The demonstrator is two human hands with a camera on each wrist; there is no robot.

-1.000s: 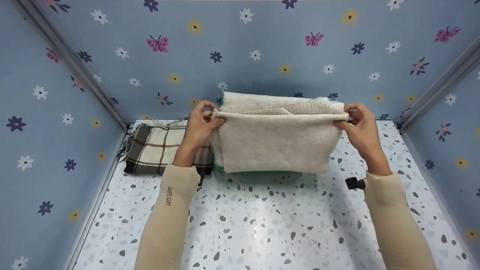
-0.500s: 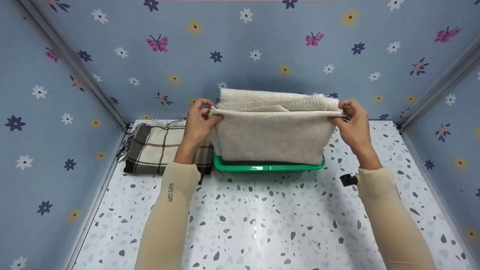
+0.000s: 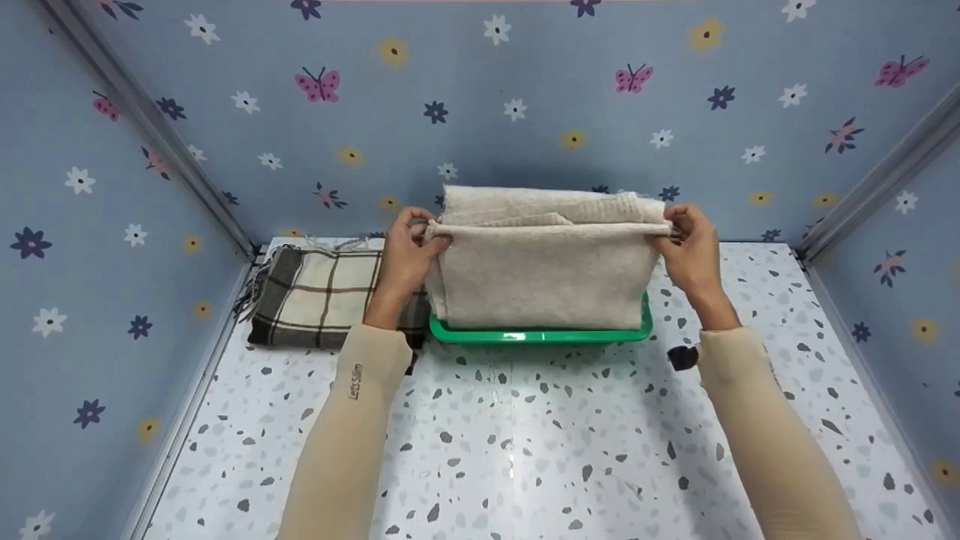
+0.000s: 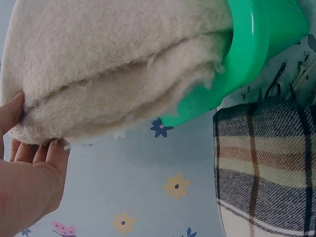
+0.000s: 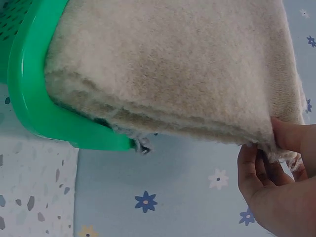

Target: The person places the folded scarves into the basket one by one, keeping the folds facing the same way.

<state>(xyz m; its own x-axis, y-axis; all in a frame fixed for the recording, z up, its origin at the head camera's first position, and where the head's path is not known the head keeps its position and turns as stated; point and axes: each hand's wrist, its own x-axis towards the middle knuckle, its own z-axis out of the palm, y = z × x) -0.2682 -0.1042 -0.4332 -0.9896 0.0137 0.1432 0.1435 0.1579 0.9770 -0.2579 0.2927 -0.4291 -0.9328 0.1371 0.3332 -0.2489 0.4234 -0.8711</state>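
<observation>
Both hands hold a folded beige woolly cloth [image 3: 547, 277] by its two upper corners. The left hand [image 3: 407, 251] pinches the left corner between thumb and fingers; the right hand [image 3: 691, 247] pinches the right corner the same way. The cloth stands upright, its lower end inside a green plastic basket [image 3: 540, 337]. In the left wrist view, the layered edge of the cloth runs down into the basket's rim [image 4: 249, 49]. From the right wrist, a greyish fringe [image 5: 142, 143] shows at the rim beside the cloth. The basket's inside is mostly hidden by the cloth.
A folded plaid scarf or blanket [image 3: 322, 296] with fringes lies left of the basket, partly behind the left forearm. The speckled white tabletop [image 3: 525, 450] is bounded by blue flowered walls [image 3: 510, 75] at the back and sides.
The cloth has shifted back and its lower end has come inside the basket, whose green front rim now shows. The right hand has moved left, closer to the left hand.
</observation>
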